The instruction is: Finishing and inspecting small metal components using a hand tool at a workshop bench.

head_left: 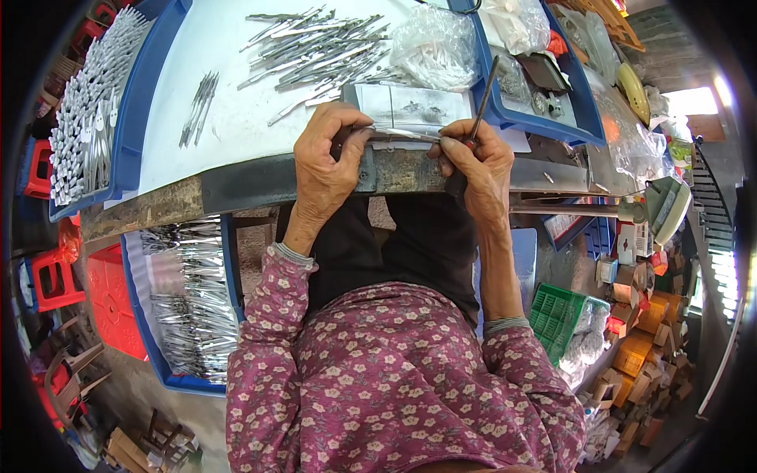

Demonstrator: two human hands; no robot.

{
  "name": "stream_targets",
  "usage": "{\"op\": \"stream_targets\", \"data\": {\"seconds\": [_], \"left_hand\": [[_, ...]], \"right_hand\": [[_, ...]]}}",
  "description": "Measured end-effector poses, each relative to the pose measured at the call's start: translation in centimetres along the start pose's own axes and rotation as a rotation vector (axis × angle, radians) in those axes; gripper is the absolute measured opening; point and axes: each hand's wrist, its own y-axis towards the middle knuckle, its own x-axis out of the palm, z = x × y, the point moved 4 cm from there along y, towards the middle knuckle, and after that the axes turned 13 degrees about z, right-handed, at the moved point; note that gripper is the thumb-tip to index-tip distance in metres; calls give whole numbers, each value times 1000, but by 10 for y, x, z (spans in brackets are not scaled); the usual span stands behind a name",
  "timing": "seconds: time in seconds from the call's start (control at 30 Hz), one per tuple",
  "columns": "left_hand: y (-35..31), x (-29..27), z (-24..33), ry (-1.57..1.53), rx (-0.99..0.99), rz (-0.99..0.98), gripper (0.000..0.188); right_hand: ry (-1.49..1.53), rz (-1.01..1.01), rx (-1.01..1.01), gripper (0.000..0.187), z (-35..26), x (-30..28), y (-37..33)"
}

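Both hands are raised over the near edge of the workbench, a slim silvery metal piece (404,135) stretched between their fingertips. My left hand (325,154) pinches one end of it between thumb and fingers. The other end is pinched in my right hand (479,158). A long dark rod-like tool (486,91) with a reddish part at its base also sticks up from my right hand; its exact kind is unclear. Just beyond the fingers lies a pale block (418,104) with dark smudges on top. Farther off, slender metal pieces (323,49) lie in a loose heap.
A smaller bunch of metal pieces (199,109) lies on the white sheet (225,63). Blue trays flank it: the left tray (130,130) holds upright pieces, the right tray (544,126) bags and parts. Another loaded blue tray (142,331) stands lower left; a green crate (556,315) sits lower right.
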Motion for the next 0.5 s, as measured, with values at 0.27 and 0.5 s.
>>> {"op": "stream_targets", "data": {"seconds": [0.27, 0.5], "left_hand": [[1, 0, 1, 6, 28, 11, 10], [0, -1, -1, -14, -6, 9, 10]], "right_hand": [[16, -15, 7, 11, 2, 0, -2], [16, -15, 13, 12, 5, 0, -3]]}}
